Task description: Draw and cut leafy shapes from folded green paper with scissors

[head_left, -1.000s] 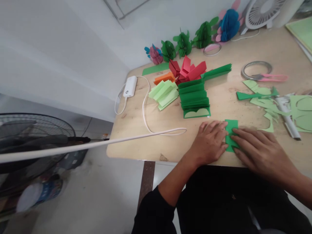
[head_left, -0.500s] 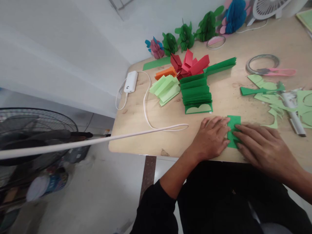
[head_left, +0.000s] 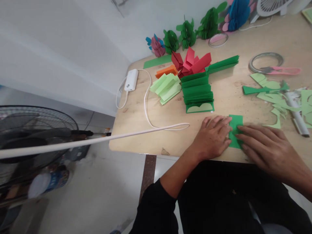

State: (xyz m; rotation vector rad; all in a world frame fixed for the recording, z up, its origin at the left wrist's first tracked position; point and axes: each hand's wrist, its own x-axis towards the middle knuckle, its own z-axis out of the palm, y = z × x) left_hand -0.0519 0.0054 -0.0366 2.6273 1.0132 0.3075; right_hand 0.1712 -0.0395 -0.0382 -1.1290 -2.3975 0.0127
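Note:
A small green paper rectangle (head_left: 235, 123) lies flat near the table's front edge, between my two hands. The fingertips of my left hand (head_left: 214, 137) press on its left edge, fingers stretched out. From the other side, my right hand (head_left: 264, 144) rests its extended fingertips on the paper's right part, hiding that edge. Up and to the left stands a stack of dark green pleated paper (head_left: 197, 89), with a pale green scalloped piece (head_left: 200, 107) on its front panel.
Light green folded paper (head_left: 166, 88), orange paper (head_left: 166, 71) and red folded paper (head_left: 191, 63) lie behind. Pale green scraps (head_left: 270, 96), a marker (head_left: 296, 113) and pink-handled scissors (head_left: 284, 70) are at right. A white cable (head_left: 146, 107) runs from a power bank (head_left: 131, 80).
My right hand has shifted slightly to the right over the green paper. The whole view has moved a little; the left hand keeps its place on the paper.

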